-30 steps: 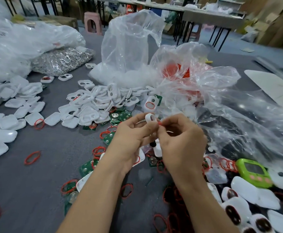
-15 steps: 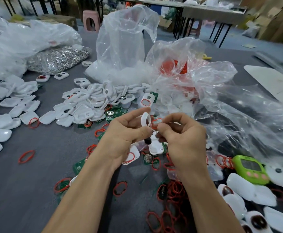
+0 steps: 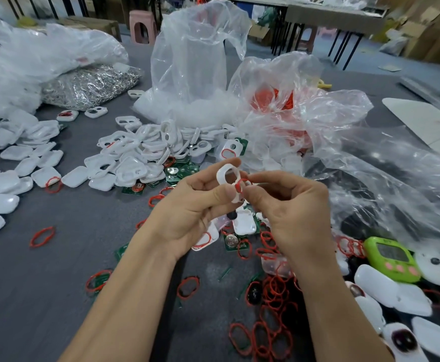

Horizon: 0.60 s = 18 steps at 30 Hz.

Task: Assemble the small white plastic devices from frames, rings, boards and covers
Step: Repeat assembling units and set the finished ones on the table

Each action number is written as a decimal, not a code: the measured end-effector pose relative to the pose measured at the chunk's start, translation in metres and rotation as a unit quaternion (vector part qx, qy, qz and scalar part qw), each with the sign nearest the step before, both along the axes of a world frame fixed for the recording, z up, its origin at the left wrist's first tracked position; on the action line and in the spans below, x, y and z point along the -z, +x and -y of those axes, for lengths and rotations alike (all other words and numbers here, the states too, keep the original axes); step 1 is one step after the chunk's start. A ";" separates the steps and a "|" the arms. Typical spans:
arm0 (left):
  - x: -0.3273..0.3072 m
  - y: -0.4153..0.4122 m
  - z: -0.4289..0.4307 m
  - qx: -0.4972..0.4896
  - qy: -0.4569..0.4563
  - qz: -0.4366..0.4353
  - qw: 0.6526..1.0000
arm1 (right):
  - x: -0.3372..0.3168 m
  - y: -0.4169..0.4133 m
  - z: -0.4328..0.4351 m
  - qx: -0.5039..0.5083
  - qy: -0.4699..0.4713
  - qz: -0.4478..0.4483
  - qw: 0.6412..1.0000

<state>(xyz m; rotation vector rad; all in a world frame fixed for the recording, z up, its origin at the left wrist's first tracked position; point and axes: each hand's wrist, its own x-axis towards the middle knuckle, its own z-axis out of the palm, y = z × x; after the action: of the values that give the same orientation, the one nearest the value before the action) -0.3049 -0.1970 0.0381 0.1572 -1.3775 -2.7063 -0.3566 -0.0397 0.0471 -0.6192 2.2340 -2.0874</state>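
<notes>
My left hand (image 3: 195,205) pinches a small white plastic frame (image 3: 226,176) upright over the middle of the grey table. Against the frame's right edge my right hand (image 3: 292,210) pinches a red rubber ring (image 3: 241,184). Beyond my hands lies a heap of white frames (image 3: 145,152) with green circuit boards (image 3: 182,172) under its near edge. White covers (image 3: 25,163) spread over the left side. Loose red rings (image 3: 273,291) lie below my right wrist.
Clear plastic bags (image 3: 292,105) of white parts and red rings stand behind the heap and billow to the right. A silvery bag (image 3: 88,82) lies at back left. A green timer (image 3: 392,258) and white covers with dark lenses (image 3: 401,340) sit at the right front.
Both hands have stayed together at the table's middle, turning the white frame more upright while the right fingers work the red ring along its edge. The view has tilted slightly downward.
</notes>
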 end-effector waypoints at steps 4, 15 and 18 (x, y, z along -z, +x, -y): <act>0.000 0.000 -0.001 0.008 0.007 0.014 1.000 | -0.007 0.008 -0.004 0.005 0.095 -0.115 0.989; 0.007 -0.002 -0.001 0.002 -0.061 0.026 0.998 | -0.013 0.003 -0.010 0.023 0.134 -0.112 0.984; 0.005 0.000 -0.004 0.003 -0.085 0.011 0.996 | -0.013 -0.003 -0.015 0.012 0.111 -0.075 0.991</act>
<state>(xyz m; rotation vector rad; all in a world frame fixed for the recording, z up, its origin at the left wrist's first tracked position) -0.3052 -0.1931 0.0329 0.1681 -1.6091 -2.5829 -0.3592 -0.0251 0.0602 -0.7582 2.5193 -1.8196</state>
